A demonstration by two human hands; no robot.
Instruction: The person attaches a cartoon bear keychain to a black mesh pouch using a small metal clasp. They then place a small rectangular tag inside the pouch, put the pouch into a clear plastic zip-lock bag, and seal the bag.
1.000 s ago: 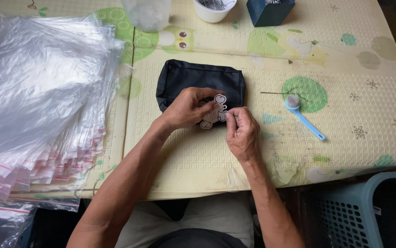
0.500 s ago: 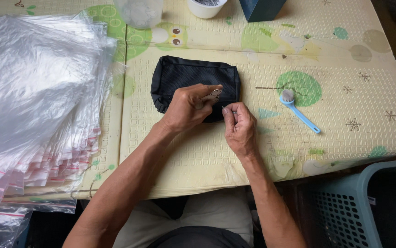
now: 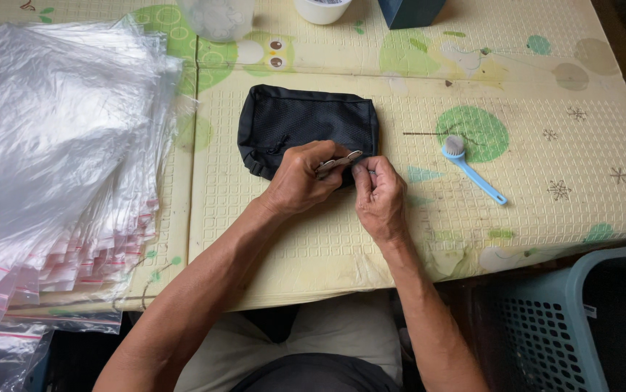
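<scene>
Hands are meeting at the near edge of a black mesh pouch (image 3: pixel 306 127), which is lying flat on the patterned mat covering the tabletop (image 3: pixel 545 87). In the head view, the left hand (image 3: pixel 300 178) is gripping a small metal tool (image 3: pixel 338 162), possibly tweezers, though its shape is hard to make out, with the tip pointing toward the right hand (image 3: pixel 380 196). The right hand is pinching something small at the pouch's edge, fingers curled tight; what it is pinching is too small to tell. Just right of the pouch, a light blue brush (image 3: pixel 474 171) is lying apart from both hands. A thick stack of clear plastic bags (image 3: pixel 51 145) is sitting to the left. A blue plastic basket (image 3: pixel 582 327) is standing below the tabletop's near right corner.
</scene>
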